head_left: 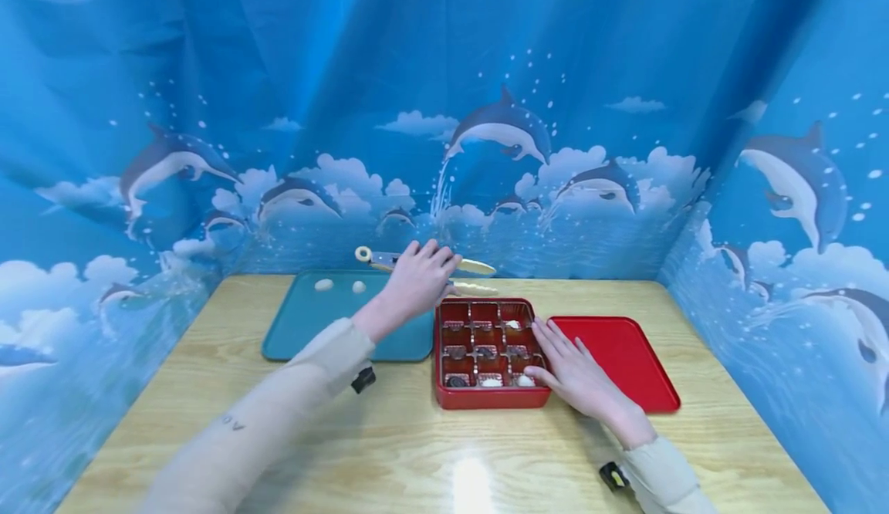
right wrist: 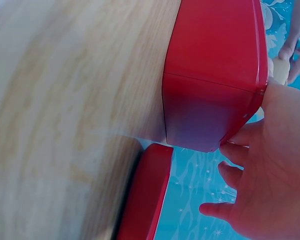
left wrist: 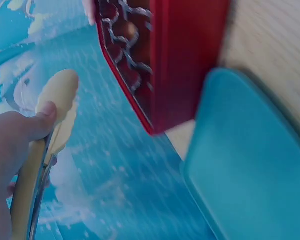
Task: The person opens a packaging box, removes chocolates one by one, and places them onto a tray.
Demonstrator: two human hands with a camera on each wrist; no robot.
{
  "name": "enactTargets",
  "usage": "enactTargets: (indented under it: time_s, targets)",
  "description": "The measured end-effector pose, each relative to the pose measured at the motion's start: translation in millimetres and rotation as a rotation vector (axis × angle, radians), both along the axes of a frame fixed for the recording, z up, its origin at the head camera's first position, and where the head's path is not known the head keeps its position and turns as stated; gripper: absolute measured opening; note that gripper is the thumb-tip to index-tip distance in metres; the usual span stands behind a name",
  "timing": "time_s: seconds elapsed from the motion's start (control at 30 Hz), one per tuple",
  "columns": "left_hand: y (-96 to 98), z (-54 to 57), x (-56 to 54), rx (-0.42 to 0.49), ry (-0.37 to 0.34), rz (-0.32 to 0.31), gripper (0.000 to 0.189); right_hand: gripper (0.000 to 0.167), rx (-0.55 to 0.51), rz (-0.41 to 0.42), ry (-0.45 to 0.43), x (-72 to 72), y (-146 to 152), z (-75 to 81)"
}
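Note:
My left hand [head_left: 421, 273] grips a pair of tongs with cream tips [left wrist: 60, 95], raised above the back of the table behind the red box [head_left: 493, 399]. In the left wrist view, the tongs' tips overlap and nothing shows between them. The box has a divided insert, with dark pieces and white pieces in its compartments. My right hand [head_left: 576, 371] rests at the box's right side, fingers extended along the rim and thumb over the front right compartment. Two white ball-like pieces [head_left: 323, 285] lie at the back of the teal tray [head_left: 333, 329].
Right of the box, a red lid [head_left: 618, 352] lies on the wooden table [head_left: 396, 452]. The teal tray stands close against the box's left side. A blue dolphin-print curtain [head_left: 389, 59] surrounds the table's back and sides.

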State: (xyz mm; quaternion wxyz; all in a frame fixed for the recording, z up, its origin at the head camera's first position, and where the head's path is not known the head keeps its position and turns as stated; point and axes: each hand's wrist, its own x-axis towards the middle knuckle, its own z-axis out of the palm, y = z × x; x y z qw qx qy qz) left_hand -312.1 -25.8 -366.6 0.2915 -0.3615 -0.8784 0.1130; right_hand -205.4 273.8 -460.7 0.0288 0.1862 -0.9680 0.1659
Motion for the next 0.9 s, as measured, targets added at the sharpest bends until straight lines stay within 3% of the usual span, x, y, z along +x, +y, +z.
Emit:
enactTargets:
  time_s: [0.27,0.4,0.6,0.9]
  targets:
    - [42.4,4.8,-3.1,-0.095,-0.010,-0.060,0.048,0.083,-0.003,0.003,0.010,0.2,-0.2,-1.2]
    - [59.5,7.8,-5.8,-0.187,-0.007,-0.031,0.046,0.082,0.001,0.001,0.014,0.1,0.3,-1.7]
    - [80.3,10.9,-6.7,-0.335,-0.077,0.004,0.036,0.082,0.010,0.005,0.024,-0.1,1.5,-3.3]
    - [109.1,9.4,-6.4,-0.516,-0.116,0.042,0.027,0.081,0.005,0.008,0.027,-0.8,1.1,-2.5]
